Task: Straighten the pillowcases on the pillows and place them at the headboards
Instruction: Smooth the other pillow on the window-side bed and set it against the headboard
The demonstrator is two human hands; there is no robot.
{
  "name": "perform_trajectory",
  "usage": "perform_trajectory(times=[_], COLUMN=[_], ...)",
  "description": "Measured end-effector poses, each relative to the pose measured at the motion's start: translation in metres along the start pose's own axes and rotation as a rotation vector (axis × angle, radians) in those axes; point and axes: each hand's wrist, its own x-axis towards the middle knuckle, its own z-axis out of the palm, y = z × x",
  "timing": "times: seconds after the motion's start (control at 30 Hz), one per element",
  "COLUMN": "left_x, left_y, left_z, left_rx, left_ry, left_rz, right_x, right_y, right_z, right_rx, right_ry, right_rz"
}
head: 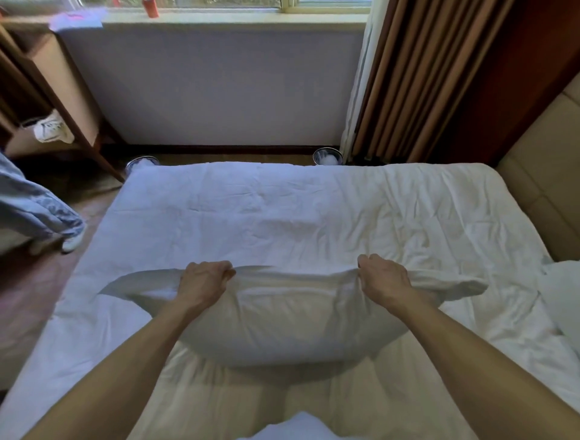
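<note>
Left hand (204,279): grips pillow's far edge, fingers curled.
Right hand (384,276): pinches same edge.
Pillow (276,326): hangs between hands, above bed (282,213).

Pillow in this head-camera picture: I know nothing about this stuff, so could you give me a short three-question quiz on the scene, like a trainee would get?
1. True or false: the left hand and the right hand both grip the pillow along its far edge.
2. Where does the padded headboard show? A: at the left edge. B: at the right edge. C: under the window.
3. What hangs just to the right of the window?

Key: 1 true; 2 B; 3 a brown curtain.
</note>
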Motion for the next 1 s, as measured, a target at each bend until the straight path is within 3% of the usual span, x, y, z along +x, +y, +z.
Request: perform_trajectory(times=[0.8, 1.0], left_x=[-0.002, -0.001], left_y=[-0.021, -0.021], left_z=[0.025, 0.025], left_rx=[-0.001, 0.081], left_ry=[0.117, 0.056], left_rz=[-0.024, -0.006], right_x=[0.015, 0.021], right_y=[-0.003, -0.003], right_z=[0.003, 0.002], right_rx=[-0.052, -0.066], right_ry=[0.091, 0.073], right_rz=[0.004, -0.044])
